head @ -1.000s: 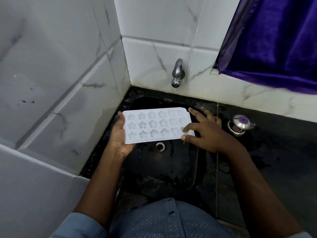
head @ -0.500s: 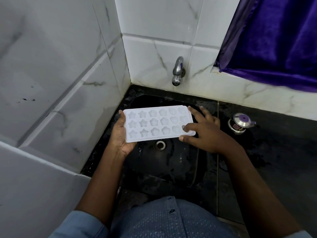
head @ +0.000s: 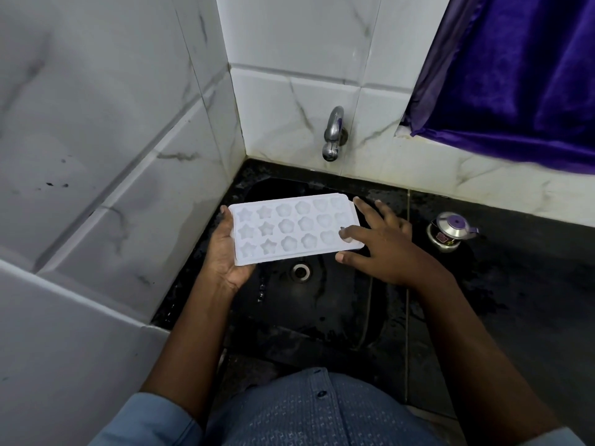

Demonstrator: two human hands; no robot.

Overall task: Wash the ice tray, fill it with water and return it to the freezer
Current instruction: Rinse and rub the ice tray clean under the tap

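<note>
A: White plastic star-mould ice tray (head: 289, 228): position?
B: Level above the black sink (head: 322, 310). Left hand (head: 225, 259) grips 1 end; right hand (head: 383, 249), splayed flat, touches the other. Centre it under the chrome wall tap (head: 333, 136) before opening.

No legible text; label (head: 444, 240) on small steel pot (head: 451, 224) unreadable.

A single wide-angle camera on the person's head looks forward and steeply down, close above the left hand (head: 225, 255) and right hand (head: 386, 252); sink (head: 322, 317) beneath them, tap (head: 333, 136) beyond, shirt (head: 315, 410) nearest the lens.
</note>
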